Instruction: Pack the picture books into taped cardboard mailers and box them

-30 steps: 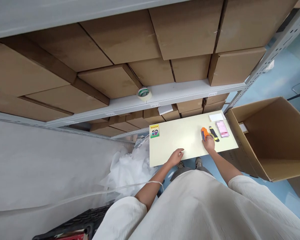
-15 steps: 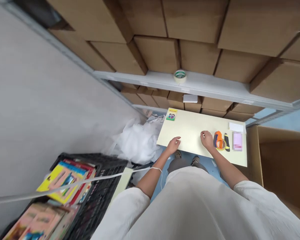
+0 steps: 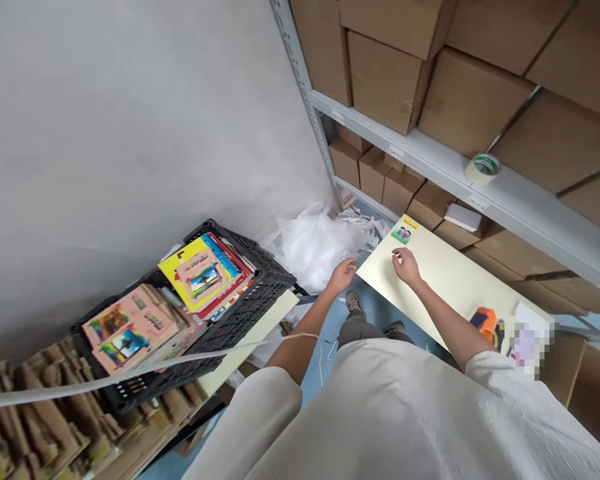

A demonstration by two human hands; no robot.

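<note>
My left hand point(image 3: 343, 275) hangs over the floor just off the table's left corner, empty, with its fingers apart. Above the cream tabletop point(image 3: 443, 287), my right hand point(image 3: 407, 265) is loosely bent, thumb and fingers apart, and nothing shows in it. Nearest to that hand is a small booklet point(image 3: 405, 230) with a yellow and green cover, lying at the table's far left corner. An orange tape dispenser point(image 3: 485, 323) lies farther right, partly behind my right forearm. Beside it are a dark and yellow tool, mostly hidden, and a pixelated purple item point(image 3: 524, 345).
On my left, a black plastic crate point(image 3: 275, 273) of books point(image 3: 200, 270) stands on a cream surface above flattened cardboard point(image 3: 40, 407). White packing material point(image 3: 315, 240) heaps by the wall. Shelves hold cardboard boxes and a tape roll point(image 3: 483, 169). A white cable point(image 3: 180, 363) crosses my left arm.
My view has turned left, bringing more of the book crate and the cardboard into sight. My right hand has moved left towards the booklet; my left hand is now off the table edge.
</note>
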